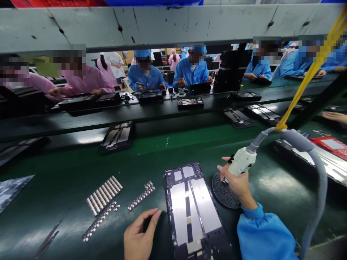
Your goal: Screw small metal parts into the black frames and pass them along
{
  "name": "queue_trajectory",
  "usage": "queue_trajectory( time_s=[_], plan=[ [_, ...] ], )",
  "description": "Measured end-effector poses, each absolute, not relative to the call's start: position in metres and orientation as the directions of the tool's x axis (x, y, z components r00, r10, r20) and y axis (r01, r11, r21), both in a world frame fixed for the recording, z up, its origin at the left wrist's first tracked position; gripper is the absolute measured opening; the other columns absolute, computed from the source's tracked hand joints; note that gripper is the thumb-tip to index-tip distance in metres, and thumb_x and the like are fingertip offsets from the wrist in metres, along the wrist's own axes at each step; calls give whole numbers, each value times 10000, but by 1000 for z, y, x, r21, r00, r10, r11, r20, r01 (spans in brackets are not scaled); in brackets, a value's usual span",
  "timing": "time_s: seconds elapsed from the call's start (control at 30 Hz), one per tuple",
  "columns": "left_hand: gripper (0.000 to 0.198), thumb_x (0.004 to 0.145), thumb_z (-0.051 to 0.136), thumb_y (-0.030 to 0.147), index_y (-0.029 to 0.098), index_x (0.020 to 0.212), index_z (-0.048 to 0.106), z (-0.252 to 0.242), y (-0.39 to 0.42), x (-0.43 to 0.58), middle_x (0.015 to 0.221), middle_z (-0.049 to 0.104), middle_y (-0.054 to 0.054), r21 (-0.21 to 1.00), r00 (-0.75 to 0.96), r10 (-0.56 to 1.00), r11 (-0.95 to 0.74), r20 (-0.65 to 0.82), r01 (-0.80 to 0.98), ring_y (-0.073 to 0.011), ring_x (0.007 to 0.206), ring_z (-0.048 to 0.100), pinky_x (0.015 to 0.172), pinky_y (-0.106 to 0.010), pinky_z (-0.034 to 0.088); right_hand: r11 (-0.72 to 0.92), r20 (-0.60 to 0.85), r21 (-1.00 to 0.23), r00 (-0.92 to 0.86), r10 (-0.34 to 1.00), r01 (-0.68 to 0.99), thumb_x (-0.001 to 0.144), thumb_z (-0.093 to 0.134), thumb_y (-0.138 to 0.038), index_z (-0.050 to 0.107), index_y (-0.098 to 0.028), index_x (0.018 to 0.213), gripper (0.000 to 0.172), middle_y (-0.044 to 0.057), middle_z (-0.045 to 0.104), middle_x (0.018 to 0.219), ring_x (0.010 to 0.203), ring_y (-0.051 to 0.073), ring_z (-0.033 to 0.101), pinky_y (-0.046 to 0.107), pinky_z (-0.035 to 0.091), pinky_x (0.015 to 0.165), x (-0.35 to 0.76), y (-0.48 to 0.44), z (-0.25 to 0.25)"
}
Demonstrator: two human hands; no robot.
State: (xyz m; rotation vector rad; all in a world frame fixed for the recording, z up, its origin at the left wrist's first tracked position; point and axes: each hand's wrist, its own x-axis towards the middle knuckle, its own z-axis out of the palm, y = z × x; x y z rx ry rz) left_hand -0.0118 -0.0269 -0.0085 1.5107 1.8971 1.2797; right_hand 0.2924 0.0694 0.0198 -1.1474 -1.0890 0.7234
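Note:
My right hand (240,186) is wrapped round a white electric screwdriver (242,160), tilted with its lower end over a round black screw tray (224,196). A yellow strap (306,83) is tied to the tool's grey cable (321,187). Left of the tray, an opened tablet (207,202) lies with its silver batteries and dark frame facing up. My left hand (139,234) is beside the tablet's left edge, thumb and forefinger tips pinched together. Whatever they might hold is too small to make out.
Small part strips (141,196) and a striped block of parts (105,195) lie left on the green bench (67,180). More tablets (118,136) sit farther back and at right. Across the line, several people in blue and pink work below a grey beam (162,29).

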Motion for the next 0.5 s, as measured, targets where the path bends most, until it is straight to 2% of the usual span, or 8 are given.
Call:
queue_trajectory(
  time_s=[0.5],
  plan=[
    [498,669,673,687,199,710,766,-6,-24,-9,693,747,-48,820,-331,919,16,214,573,-218,617,718,614,-243,605,298,299,-953,322,898,54,754,727,-275,565,-180,993,304,-73,556,462,380,131,508,287,445,446,290,69,23]
  ],
)
